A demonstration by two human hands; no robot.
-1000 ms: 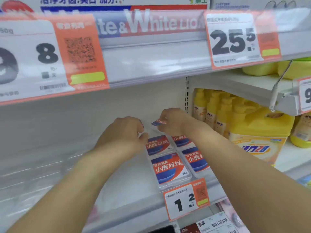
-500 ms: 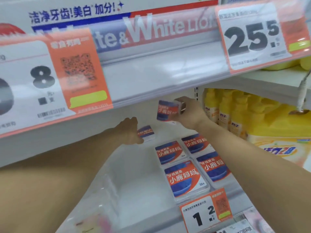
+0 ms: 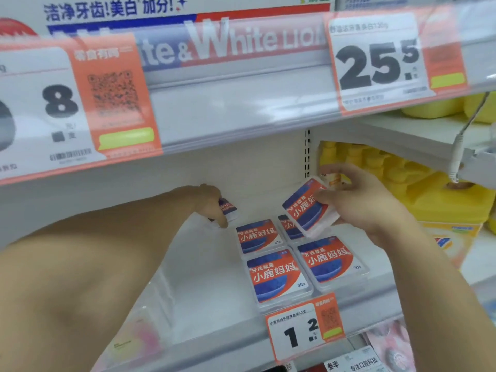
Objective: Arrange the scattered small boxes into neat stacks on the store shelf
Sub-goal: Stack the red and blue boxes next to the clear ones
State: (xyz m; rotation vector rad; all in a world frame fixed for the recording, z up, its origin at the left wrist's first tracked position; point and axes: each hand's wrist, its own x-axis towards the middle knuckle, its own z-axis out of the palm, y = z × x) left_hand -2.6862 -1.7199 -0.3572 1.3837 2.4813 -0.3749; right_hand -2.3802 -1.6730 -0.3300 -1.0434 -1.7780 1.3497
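Note:
Small flat boxes with red and blue labels lie in two rows on the white shelf (image 3: 204, 285). Three show fully: front left (image 3: 277, 277), front right (image 3: 328, 260) and back left (image 3: 257, 234). A back right box (image 3: 288, 228) is partly hidden. My right hand (image 3: 359, 202) holds one more box (image 3: 308, 208), tilted, in the air above the back right box. My left hand (image 3: 212, 205) reaches deep into the shelf and grips a box (image 3: 229, 209) at the back, left of the rows.
The upper shelf edge with price tags (image 3: 375, 63) hangs low over the work space. Yellow detergent bottles (image 3: 434, 194) fill the neighbouring bay at the right. A price tag (image 3: 304, 327) sits on the front rail. A clear plastic divider (image 3: 158, 296) stands at the left.
My right hand has lifted a box and brought it down, tilted, over the back right box. My left hand has stayed at the back, holding its box.

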